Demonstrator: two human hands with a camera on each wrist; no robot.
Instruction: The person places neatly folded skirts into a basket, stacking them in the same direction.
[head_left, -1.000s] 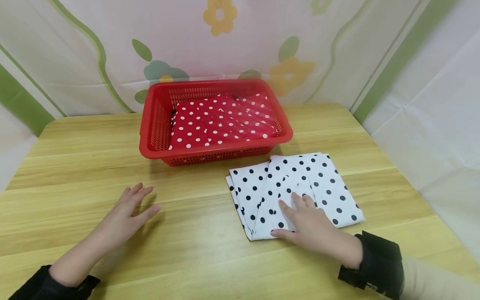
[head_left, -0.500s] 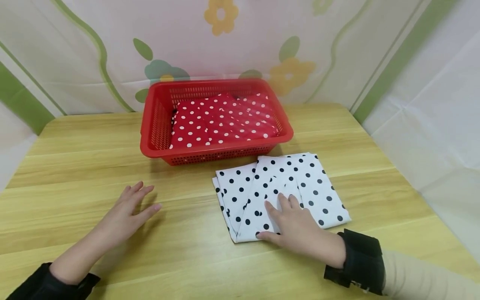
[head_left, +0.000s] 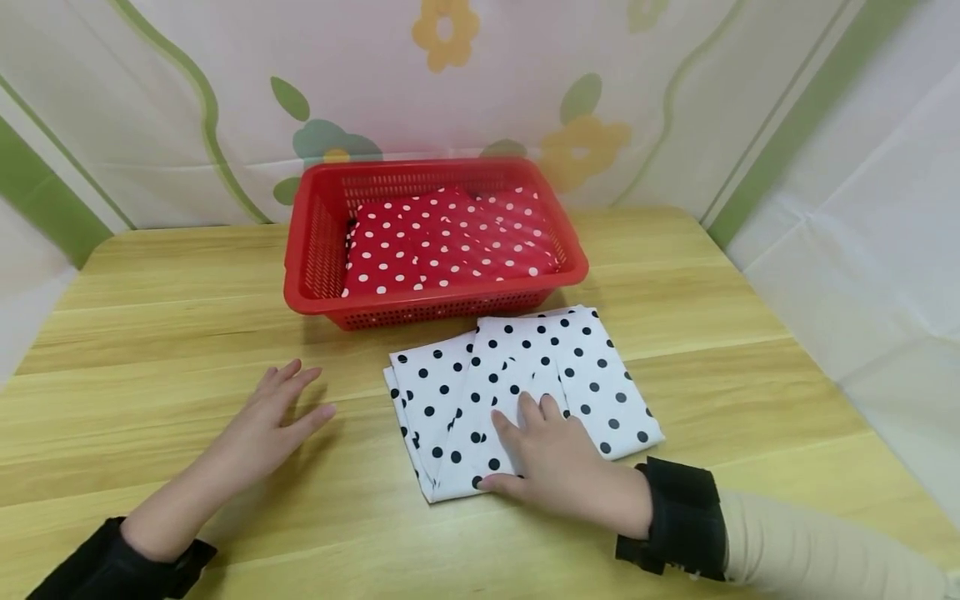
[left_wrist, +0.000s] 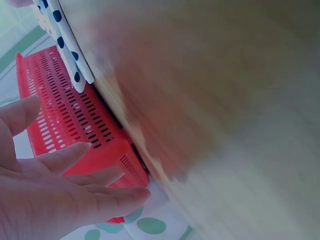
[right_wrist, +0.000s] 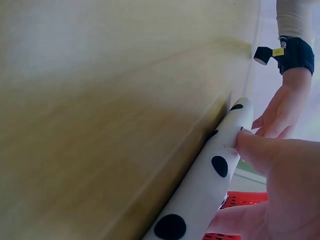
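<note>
A folded white cloth with black polka dots (head_left: 600, 367) lies on the wooden table in front of the basket. My right hand (head_left: 555, 458) rests on its near edge with fingers spread over the fabric. In the right wrist view the thumb (right_wrist: 255, 150) lies on the top of the folded cloth (right_wrist: 192, 190). To the left of the cloth, my left hand (head_left: 258, 433) hovers low over the table, fingers loosely extended and holding nothing. The left wrist view shows that hand (left_wrist: 55, 195) apart from the cloth's folded edge (left_wrist: 62, 45).
A red perforated plastic basket (head_left: 300, 250) stands at the back of the wooden table (head_left: 150, 333). Inside it lies a folded red cloth with white dots (head_left: 442, 242). A flowered curtain (head_left: 487, 83) hangs behind the table.
My right hand and the white dotted cloth under it have slid left across the table, nearer to my left hand. The left hand has shifted very slightly to the right.
</note>
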